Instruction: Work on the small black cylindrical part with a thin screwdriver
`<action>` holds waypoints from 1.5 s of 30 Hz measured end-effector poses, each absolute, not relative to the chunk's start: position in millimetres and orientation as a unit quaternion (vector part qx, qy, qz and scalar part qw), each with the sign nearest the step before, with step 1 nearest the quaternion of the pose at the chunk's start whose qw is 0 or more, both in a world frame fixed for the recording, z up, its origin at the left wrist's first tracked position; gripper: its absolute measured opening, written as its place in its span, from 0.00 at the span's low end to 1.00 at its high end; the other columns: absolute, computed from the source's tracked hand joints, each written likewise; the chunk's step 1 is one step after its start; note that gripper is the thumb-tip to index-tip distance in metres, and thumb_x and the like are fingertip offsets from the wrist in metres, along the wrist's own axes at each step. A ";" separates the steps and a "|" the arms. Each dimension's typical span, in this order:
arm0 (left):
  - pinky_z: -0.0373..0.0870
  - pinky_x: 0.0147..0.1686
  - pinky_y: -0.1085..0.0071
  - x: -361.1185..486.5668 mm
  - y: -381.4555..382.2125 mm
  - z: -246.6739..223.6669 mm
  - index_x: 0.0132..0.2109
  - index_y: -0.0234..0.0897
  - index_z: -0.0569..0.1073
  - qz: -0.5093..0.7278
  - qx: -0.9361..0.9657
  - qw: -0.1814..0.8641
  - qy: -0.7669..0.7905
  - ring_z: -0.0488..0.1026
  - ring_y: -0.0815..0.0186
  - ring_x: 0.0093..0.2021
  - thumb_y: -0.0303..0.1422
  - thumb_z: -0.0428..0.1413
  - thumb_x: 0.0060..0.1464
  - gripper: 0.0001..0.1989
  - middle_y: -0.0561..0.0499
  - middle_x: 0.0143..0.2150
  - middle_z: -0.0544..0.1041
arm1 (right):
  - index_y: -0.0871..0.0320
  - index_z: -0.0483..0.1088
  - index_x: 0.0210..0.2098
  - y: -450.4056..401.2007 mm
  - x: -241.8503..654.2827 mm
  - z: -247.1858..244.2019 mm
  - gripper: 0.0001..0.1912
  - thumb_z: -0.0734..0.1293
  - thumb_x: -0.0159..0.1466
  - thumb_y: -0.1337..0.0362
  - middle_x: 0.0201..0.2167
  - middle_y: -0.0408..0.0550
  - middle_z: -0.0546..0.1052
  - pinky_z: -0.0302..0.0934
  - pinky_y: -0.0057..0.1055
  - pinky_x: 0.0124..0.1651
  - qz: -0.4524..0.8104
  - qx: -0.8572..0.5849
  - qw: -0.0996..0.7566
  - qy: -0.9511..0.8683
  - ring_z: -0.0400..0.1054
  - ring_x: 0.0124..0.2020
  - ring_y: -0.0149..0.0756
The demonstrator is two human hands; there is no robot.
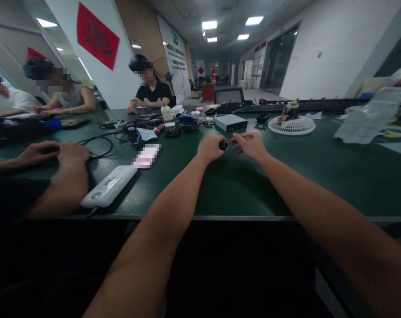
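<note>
In the left hand [207,148], a black cylinder [223,145]

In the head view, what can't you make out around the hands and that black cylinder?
Head view:
black cylinder: partly hidden by the left hand, so its kind is unclear.
right hand: anything at its fingers is too small to tell.
pink-and-white patch: blurred by pixelation.

Cylinder [223,145] in left hand [209,148]; flat box [231,123] behind, on workbench [240,190].
</note>
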State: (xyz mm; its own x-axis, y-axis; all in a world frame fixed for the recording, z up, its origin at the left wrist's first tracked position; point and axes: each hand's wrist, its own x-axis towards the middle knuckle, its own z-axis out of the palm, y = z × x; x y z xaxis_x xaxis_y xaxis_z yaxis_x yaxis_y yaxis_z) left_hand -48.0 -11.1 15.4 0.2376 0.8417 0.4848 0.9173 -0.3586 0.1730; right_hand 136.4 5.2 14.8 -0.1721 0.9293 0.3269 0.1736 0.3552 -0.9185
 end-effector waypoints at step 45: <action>0.73 0.47 0.62 -49.0 -9.2 12.6 0.48 0.42 0.82 -0.263 -0.789 0.062 -0.551 0.78 0.55 0.46 0.34 0.63 0.52 0.15 0.45 0.45 0.83 | 0.60 0.80 0.33 9.3 137.5 7.2 0.22 0.72 0.63 0.45 0.31 0.52 0.83 0.67 0.25 0.21 0.375 -0.378 0.455 -0.714 0.78 0.24 0.35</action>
